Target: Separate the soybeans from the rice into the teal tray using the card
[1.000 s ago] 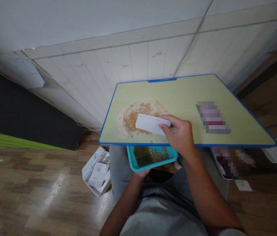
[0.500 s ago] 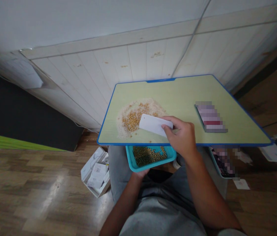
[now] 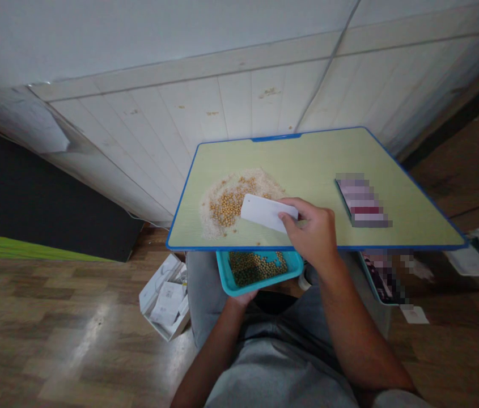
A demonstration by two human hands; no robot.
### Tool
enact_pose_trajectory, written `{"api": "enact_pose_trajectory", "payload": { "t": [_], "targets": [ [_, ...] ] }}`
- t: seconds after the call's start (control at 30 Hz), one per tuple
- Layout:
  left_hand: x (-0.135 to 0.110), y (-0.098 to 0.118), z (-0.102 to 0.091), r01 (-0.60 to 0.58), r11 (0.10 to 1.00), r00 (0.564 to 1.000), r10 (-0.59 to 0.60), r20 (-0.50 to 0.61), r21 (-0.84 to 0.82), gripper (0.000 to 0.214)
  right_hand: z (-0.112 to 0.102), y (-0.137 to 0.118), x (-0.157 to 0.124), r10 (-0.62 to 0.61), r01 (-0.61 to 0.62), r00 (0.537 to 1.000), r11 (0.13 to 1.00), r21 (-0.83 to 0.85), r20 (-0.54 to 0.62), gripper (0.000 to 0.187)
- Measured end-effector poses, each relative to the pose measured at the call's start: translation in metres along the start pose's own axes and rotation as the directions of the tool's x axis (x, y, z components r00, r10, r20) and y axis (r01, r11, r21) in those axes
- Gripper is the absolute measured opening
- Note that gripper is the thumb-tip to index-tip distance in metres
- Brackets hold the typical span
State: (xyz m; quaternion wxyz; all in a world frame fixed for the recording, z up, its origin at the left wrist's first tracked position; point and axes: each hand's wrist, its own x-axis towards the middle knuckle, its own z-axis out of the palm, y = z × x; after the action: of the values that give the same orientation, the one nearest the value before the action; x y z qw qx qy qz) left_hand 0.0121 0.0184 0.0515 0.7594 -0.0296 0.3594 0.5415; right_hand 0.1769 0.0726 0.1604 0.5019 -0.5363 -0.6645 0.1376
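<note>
White card (image 3: 267, 212) pinched in right hand (image 3: 314, 228), long axis leftward, tip toward beans (image 3: 226, 207), left hand (image 3: 245, 297) holding tray (image 3: 260, 286)

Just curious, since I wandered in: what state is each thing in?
White card: held in the fingers of the right hand.
Turquoise tray: partly filled with beans, supported by the left hand.
Tabletop pile: beans and grains, mixed.
White box: open, papers inside.
Pixelated slab: flat on the table.

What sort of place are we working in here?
Probably a room in a home or small workspace; I can't tell which. The signs: a blue-edged table, white wall panelling behind it and a wood-look floor.
</note>
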Motion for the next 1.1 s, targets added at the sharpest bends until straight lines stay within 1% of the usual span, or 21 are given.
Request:
{"api": "enact_pose_trajectory", "payload": {
  "t": [0.1,0.27,0.37,0.5,0.6,0.7,0.8,0.97,1.03,1.1],
  "targets": [
    [0.003,-0.001,-0.004,-0.001,1.000,1.000,0.001,0.009,0.003,0.067,-0.002,0.001,0.002,-0.007,0.007,1.000,0.999,-0.035,-0.023,0.027],
    [0.003,-0.001,-0.009,-0.012,0.996,1.000,0.009,0.026,0.092,0.060,-0.005,0.000,0.006,-0.004,0.003,0.999,0.999,-0.037,-0.033,0.026],
    [0.002,-0.001,-0.007,-0.031,0.995,0.999,0.027,0.036,0.094,0.061,-0.005,-0.001,0.010,0.006,-0.006,0.999,1.000,-0.002,-0.048,0.025],
    [0.001,-0.001,-0.002,-0.044,0.992,0.999,0.042,0.021,0.117,0.052,0.000,-0.002,0.016,0.011,-0.011,0.997,1.000,0.006,-0.072,0.025],
    [0.003,-0.001,-0.004,-0.017,0.997,1.000,0.015,0.025,0.071,0.052,0.005,-0.002,0.020,-0.015,0.015,1.000,1.000,0.017,-0.026,0.026],
    [0.006,-0.002,-0.010,-0.015,1.000,0.999,0.015,0.039,0.003,0.059,0.008,-0.003,0.021,-0.041,0.040,0.998,0.999,0.013,0.040,0.027],
    [0.007,-0.002,-0.012,-0.017,1.000,1.000,0.016,0.023,0.021,0.057,0.009,-0.004,0.021,-0.065,0.064,0.993,0.998,0.021,0.099,0.027],
    [0.006,-0.001,-0.009,-0.019,1.000,0.999,0.020,0.028,-0.011,0.057,0.009,-0.004,0.021,-0.086,0.084,0.995,0.995,0.052,0.041,0.026],
    [0.005,-0.001,-0.008,0.000,1.000,1.000,0.000,0.004,-0.015,0.058,0.010,-0.004,0.022,-0.098,0.094,0.994,0.993,0.065,0.058,0.027],
    [0.004,0.000,-0.006,0.006,1.000,1.000,-0.006,-0.015,-0.013,0.058,0.010,-0.004,0.022,-0.104,0.098,0.989,0.993,0.060,0.103,0.028]
  ]
}}
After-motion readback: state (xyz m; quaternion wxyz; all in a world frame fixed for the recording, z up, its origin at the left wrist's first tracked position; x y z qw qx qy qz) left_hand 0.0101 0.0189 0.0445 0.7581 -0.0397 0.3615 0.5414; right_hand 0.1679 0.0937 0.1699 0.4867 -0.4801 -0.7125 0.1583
